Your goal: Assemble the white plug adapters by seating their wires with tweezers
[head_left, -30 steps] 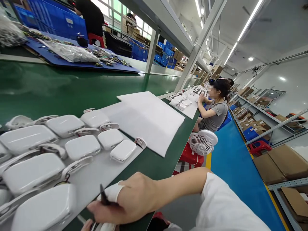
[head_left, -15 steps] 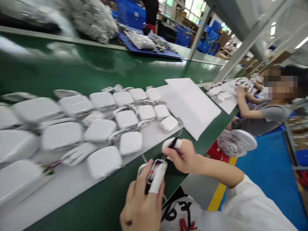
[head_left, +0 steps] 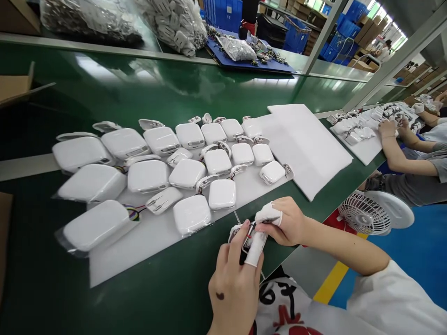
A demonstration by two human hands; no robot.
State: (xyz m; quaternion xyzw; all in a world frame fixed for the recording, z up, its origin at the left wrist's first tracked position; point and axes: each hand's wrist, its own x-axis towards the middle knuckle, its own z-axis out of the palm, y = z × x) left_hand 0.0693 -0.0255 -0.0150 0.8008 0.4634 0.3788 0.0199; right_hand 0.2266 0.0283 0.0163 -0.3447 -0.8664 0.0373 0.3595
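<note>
My left hand (head_left: 233,288) is closed around a small white open casing (head_left: 244,235) with wires showing inside, held at the near edge of the green belt; its index finger wears a white cot. My right hand (head_left: 287,223), also with a white finger cot, pinches a thin dark tool whose tip goes into that casing. Just beyond my hands, several white plastic casings (head_left: 191,215) with loose lids and coloured wires lie on a white foam sheet (head_left: 139,242).
A second white foam sheet (head_left: 307,144) lies to the right. A co-worker's arms (head_left: 398,153) work on similar parts further along. A small white fan (head_left: 366,215) stands below the belt edge. Bags of parts (head_left: 174,23) and a blue tray (head_left: 251,63) lie across the belt.
The view has swung left and down, bringing both hands into the middle. My hands have come closer together over the small casing, with the tool tip now inside it.
</note>
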